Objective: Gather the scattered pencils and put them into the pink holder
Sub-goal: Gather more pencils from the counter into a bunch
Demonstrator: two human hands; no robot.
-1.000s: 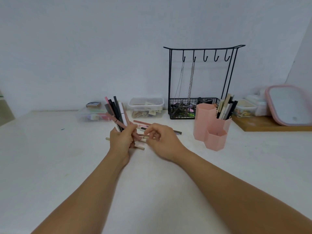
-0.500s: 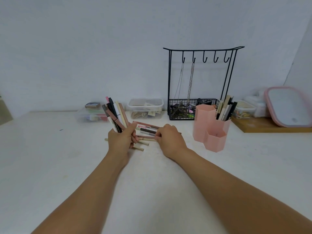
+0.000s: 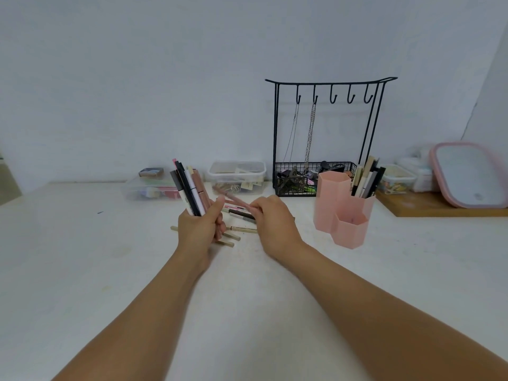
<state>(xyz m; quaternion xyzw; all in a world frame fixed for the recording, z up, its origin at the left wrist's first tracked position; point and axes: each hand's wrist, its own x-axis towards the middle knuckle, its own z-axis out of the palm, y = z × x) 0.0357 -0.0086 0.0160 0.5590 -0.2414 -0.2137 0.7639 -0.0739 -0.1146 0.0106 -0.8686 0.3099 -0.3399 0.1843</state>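
My left hand (image 3: 199, 229) grips an upright bundle of pencils (image 3: 189, 189), black, white, pink and brown. My right hand (image 3: 272, 222) pinches a pink pencil (image 3: 233, 198) lifted off the table, its far end pointing toward the bundle. Several loose pencils (image 3: 242, 214) lie on the white table between and under my hands, tan ones (image 3: 242, 229) nearest me. The pink holder (image 3: 343, 210), made of three hexagonal tubes, stands to the right; its back tube holds several pencils (image 3: 367, 178).
A black wire jewellery rack (image 3: 324, 133) with hanging chains stands behind the holder. Clear plastic boxes (image 3: 237, 176) sit along the wall. A wooden board (image 3: 439, 206) with a pink-rimmed mirror (image 3: 470, 174) lies at the right.
My right hand reached into the loose pile, took a pink pencil and raised it toward the bundle. My left hand kept its bundle almost still.
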